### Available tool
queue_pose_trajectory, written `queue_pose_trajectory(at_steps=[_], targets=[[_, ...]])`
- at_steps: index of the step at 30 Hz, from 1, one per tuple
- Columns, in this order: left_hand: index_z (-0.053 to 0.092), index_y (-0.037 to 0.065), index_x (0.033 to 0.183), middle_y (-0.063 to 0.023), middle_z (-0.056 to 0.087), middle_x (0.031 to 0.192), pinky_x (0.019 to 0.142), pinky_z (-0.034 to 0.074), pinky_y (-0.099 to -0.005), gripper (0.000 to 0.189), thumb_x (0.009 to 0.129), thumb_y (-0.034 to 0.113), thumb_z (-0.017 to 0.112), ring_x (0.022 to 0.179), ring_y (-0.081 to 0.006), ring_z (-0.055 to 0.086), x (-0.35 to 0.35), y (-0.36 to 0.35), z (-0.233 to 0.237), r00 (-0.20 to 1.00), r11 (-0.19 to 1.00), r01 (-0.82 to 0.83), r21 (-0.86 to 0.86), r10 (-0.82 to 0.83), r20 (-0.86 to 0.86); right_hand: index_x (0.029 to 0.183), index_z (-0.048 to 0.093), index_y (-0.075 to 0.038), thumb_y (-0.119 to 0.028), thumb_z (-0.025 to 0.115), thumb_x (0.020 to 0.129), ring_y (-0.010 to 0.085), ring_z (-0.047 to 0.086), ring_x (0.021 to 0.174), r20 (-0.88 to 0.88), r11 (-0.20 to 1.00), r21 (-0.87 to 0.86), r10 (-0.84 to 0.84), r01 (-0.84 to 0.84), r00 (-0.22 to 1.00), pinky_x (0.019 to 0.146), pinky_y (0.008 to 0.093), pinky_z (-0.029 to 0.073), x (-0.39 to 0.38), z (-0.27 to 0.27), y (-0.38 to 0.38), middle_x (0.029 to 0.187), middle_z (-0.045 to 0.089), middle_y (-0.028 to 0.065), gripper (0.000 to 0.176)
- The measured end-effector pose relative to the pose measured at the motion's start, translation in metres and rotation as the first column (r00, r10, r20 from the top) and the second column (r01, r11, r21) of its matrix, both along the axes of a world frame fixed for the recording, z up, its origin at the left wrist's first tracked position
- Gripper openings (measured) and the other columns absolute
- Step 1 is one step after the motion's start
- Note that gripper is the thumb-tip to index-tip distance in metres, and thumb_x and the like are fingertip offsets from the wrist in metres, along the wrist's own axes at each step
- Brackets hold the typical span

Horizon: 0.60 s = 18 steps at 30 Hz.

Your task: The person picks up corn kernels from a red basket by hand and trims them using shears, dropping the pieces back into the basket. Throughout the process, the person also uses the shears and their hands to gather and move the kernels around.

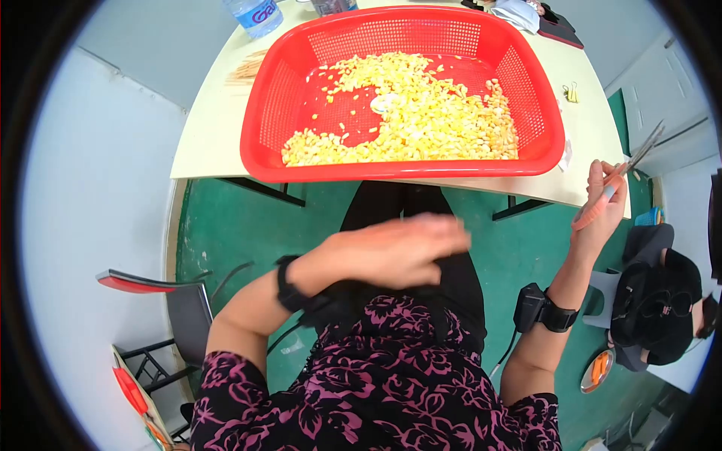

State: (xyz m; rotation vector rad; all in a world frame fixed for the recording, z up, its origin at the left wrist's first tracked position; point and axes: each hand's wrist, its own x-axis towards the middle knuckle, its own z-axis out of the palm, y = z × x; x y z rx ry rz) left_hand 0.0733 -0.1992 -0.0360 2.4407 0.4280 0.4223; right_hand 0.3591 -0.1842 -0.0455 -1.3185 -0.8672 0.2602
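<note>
The fingers (598, 180) of our right hand (598, 218) are curled tight around the orange handle of a pair of scissors (623, 174). The grey blades point up and to the right, past the right-hand corner of the tabletop (210, 135), but we cannot tell whether they are parted or together. Our left hand (391, 252) holds nothing. Its fingers lie stretched out and close together, palm down and blurred, over our lap and below the near edge of the tabletop, touching none of the things on it. Each wrist carries a black band, the left (287, 286) snug and the right (543, 310) bulkier, with a cable hanging from it. The scissors are in the air just beside the tabletop's right corner, apart from the red basket (398, 171) that stands in the middle of the tabletop. The basket holds a loose layer of small yellow pieces (429, 120), heaped toward its right and near sides and leaving bare red mesh at the left. Left of the basket lies a bundle of thin wooden sticks (247, 69), and behind them stands a clear water bottle (254, 13). A small yellow clip (570, 92) lies to the basket's right. Down on the green floor (226, 225), a red-edged chair (143, 284) stands at our left, and another person in dark clothes (662, 301) sits at our right.
</note>
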Motion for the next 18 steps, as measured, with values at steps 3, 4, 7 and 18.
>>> queue_pose_trajectory(at_steps=[3, 4, 7, 18], targets=[[0.043, 0.004, 0.128, -0.0173, 0.059, 0.107, 0.093, 0.042, -0.0357, 0.051, 0.081, 0.009, 0.06, 0.104, -0.0294, 0.056, 0.002, 0.022, -0.038, 0.894, 0.672, -0.396, -0.626, 0.437, -0.096, 0.095, 0.054, -0.003, -0.013, 0.068, 0.081, 0.0037, 0.04, 0.064, 0.106, 0.996, -0.089, -0.002, 0.012, 0.994, 0.059, 0.0169, 0.032, -0.003, 0.001, -0.017, 0.071, 0.044, -0.0038, 0.022], [0.042, 0.005, 0.129, -0.0177, 0.059, 0.108, 0.095, 0.04, -0.0368, 0.052, 0.081, 0.01, 0.06, 0.105, -0.0301, 0.055, -0.004, 0.012, -0.044, 0.895, 0.69, -0.391, -0.61, 0.438, -0.078, 0.095, 0.054, -0.003, -0.014, 0.068, 0.081, 0.0037, 0.04, 0.064, 0.133, 0.992, -0.121, -0.007, 0.023, 0.991, 0.058, 0.0169, 0.032, -0.004, 0.002, -0.026, 0.071, 0.044, -0.0039, 0.023], [0.049, 0.009, 0.125, -0.0181, 0.058, 0.111, 0.097, 0.036, -0.0406, 0.049, 0.078, 0.015, 0.064, 0.106, -0.0323, 0.053, -0.039, -0.009, -0.056, 0.896, 0.879, -0.437, -0.19, 0.407, -0.177, 0.094, 0.055, -0.003, -0.014, 0.069, 0.081, 0.0036, 0.038, 0.062, 0.183, 0.992, -0.111, -0.032, 0.053, 0.983, 0.055, 0.0171, 0.029, 0.005, 0.001, -0.042, 0.069, 0.043, -0.0042, 0.022], [0.053, 0.005, 0.117, -0.0161, 0.057, 0.106, 0.091, 0.037, -0.0406, 0.05, 0.072, 0.02, 0.069, 0.103, -0.03, 0.053, -0.135, -0.047, -0.013, 0.518, 0.604, -0.681, 0.415, 0.797, -0.31, 0.097, 0.054, -0.001, -0.013, 0.066, 0.083, 0.0063, 0.05, 0.076, 0.197, 0.991, -0.134, 0.046, -0.02, 0.979, 0.068, 0.0182, 0.04, -0.013, 0.0, -0.036, 0.082, 0.052, 0.0015, 0.022]])
